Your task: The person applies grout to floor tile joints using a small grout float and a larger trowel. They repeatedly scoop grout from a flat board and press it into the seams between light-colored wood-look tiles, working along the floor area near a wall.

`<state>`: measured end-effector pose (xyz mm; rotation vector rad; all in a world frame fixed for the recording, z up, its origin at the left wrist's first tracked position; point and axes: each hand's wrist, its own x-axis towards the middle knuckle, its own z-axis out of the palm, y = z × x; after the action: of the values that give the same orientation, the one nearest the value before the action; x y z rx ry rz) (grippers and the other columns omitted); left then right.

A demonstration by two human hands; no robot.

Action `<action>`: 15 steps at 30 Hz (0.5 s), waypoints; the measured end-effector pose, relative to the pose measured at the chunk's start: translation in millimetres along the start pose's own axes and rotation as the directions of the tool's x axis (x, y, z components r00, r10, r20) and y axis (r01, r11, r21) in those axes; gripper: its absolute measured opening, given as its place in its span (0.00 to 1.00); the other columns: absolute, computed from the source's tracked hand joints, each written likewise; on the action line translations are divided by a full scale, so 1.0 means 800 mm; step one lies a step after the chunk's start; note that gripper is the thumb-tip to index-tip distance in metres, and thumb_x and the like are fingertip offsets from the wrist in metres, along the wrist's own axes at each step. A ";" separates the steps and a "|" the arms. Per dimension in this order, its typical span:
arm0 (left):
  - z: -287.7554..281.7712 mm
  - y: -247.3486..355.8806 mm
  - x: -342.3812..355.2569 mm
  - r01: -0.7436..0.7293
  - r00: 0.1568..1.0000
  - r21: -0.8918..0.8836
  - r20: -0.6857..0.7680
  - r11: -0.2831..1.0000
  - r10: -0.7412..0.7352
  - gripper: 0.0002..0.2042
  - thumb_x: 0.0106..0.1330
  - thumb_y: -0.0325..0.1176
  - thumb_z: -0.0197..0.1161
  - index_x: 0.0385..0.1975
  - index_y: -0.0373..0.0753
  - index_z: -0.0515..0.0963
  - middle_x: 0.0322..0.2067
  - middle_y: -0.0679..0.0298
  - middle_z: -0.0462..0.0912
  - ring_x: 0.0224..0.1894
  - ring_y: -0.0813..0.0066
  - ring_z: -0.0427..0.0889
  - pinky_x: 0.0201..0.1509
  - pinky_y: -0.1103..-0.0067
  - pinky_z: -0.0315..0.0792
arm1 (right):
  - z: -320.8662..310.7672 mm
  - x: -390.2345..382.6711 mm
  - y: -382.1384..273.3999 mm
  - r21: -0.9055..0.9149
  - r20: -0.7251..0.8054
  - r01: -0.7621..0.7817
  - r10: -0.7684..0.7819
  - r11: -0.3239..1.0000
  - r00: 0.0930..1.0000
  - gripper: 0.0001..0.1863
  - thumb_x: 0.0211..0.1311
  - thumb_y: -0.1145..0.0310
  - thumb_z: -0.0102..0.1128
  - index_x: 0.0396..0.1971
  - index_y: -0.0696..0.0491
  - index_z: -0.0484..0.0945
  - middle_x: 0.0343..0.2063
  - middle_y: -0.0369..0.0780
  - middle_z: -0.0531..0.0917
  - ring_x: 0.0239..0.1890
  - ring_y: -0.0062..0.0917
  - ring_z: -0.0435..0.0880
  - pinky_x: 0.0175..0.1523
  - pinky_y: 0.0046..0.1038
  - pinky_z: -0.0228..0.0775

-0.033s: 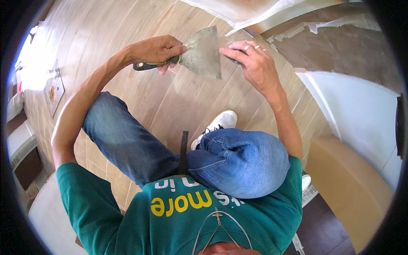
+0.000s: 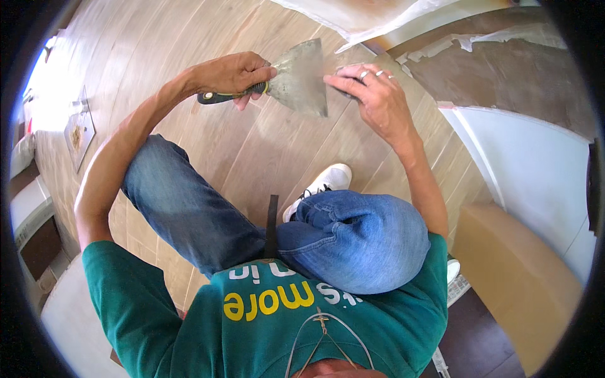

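My left hand (image 2: 236, 77) is wrapped round the black and yellow handle of a wide putty knife (image 2: 299, 79), its thumb near the base of the blade. The blade fans out to the right, its grey metal smeared with residue. Just off the blade's broad edge, my right hand (image 2: 380, 97) pinches a small dark flat piece (image 2: 344, 92). Fingers cover most of that piece, so its kind cannot be made out. Rings show on the right hand's fingers. Both hands are held above the wood-look floor (image 2: 233, 145).
A flat metal trowel (image 2: 80, 135) with residue on it lies at the far left. To the right are a white panel (image 2: 529, 160) and a brown surface (image 2: 504, 82) with torn edging. A tan board (image 2: 510, 277) is at lower right; white sheeting (image 2: 372, 19) hangs at the top.
My right hand has shifted very slightly left with the dark piece. The left hand and putty knife stay in place.
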<state>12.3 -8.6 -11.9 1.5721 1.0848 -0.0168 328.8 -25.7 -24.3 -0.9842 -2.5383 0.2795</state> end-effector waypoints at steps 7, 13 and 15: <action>0.001 -0.026 0.004 0.029 1.000 -0.001 0.007 1.000 -0.029 0.26 0.82 0.50 0.45 0.29 0.34 0.75 0.20 0.65 0.78 0.16 0.77 0.80 0.24 0.78 0.76 | 0.023 -0.073 0.017 0.242 0.296 -0.134 0.058 0.961 0.953 0.23 0.60 0.81 0.55 0.49 0.42 0.88 0.45 0.35 0.86 0.49 0.34 0.83 0.52 0.34 0.74; -0.015 -0.024 0.012 0.054 0.998 0.043 0.019 0.998 -0.055 0.25 0.82 0.49 0.45 0.29 0.33 0.76 0.20 0.66 0.78 0.17 0.77 0.80 0.23 0.78 0.75 | 0.092 -0.101 0.161 0.125 0.206 -0.468 0.439 0.875 0.875 0.20 0.71 0.73 0.50 0.55 0.41 0.85 0.50 0.42 0.86 0.51 0.42 0.83 0.58 0.40 0.74; -0.013 -0.022 0.019 0.032 0.999 0.076 0.029 0.997 -0.035 0.26 0.82 0.49 0.44 0.31 0.34 0.78 0.19 0.67 0.78 0.16 0.79 0.80 0.23 0.80 0.77 | 0.119 -0.111 0.203 0.065 0.129 -0.458 0.448 0.886 0.885 0.20 0.71 0.72 0.49 0.55 0.41 0.85 0.50 0.42 0.86 0.50 0.42 0.83 0.58 0.41 0.74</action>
<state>4.2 7.3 -30.0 1.6161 1.0976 -0.1052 444.2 28.8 -188.4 -1.5588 -2.3288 0.5967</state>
